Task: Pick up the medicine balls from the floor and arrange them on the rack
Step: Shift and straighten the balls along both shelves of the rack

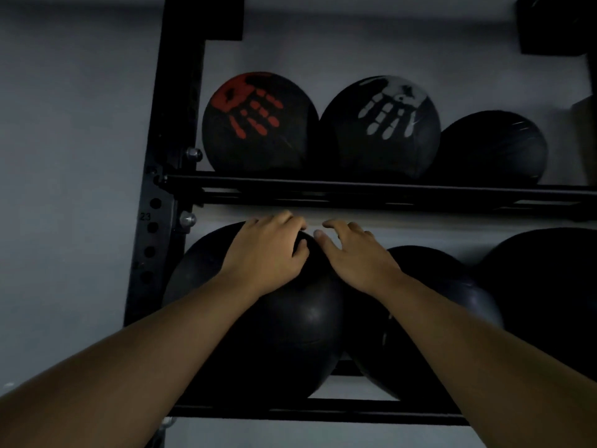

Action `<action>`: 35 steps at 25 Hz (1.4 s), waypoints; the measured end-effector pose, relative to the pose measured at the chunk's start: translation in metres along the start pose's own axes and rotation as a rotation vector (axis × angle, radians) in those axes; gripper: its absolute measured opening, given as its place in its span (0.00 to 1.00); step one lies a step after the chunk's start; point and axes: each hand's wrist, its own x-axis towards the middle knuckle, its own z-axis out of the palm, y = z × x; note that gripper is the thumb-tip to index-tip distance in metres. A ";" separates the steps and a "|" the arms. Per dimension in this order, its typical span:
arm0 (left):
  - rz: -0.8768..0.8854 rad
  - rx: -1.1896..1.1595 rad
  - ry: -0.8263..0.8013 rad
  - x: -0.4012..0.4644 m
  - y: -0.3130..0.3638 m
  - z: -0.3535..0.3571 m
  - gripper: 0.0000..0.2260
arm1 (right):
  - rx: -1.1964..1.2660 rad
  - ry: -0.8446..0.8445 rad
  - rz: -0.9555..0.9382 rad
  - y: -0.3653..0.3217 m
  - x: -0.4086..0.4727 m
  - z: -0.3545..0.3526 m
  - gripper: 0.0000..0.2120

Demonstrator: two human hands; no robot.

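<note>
A large plain black medicine ball (290, 328) rests at the left end of the rack's lower shelf (323, 413). My left hand (268, 250) lies on its top with fingers curled over the far side. My right hand (352, 253) rests on the ball's upper right, fingers spread. A second black ball (452, 286) sits to its right, and a third (549, 286) lies at the frame's right edge. On the upper shelf (355, 189) sit a ball with a red handprint (258, 124), one with a white handprint (381, 127) and a smaller plain black ball (494, 147).
The black rack upright (161, 189) with numbered holes and bolts stands at the left against a pale wall (71, 156). A dark block (552, 24) is at the top right. The scene is dim.
</note>
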 end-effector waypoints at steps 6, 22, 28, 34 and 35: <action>0.021 0.087 0.012 0.068 0.096 0.002 0.17 | -0.078 0.063 -0.033 0.095 0.005 -0.104 0.25; 0.151 0.138 0.198 0.249 0.257 0.022 0.17 | -0.195 0.360 -0.013 0.257 0.071 -0.297 0.21; 0.073 -0.218 0.121 0.306 0.299 0.046 0.23 | 0.092 0.320 0.171 0.297 0.107 -0.298 0.33; -0.075 -0.368 0.075 0.346 0.308 0.078 0.25 | 0.350 0.228 0.154 0.313 0.144 -0.270 0.39; -0.069 -0.380 0.104 0.345 0.308 0.085 0.24 | 0.377 0.251 0.165 0.312 0.149 -0.264 0.39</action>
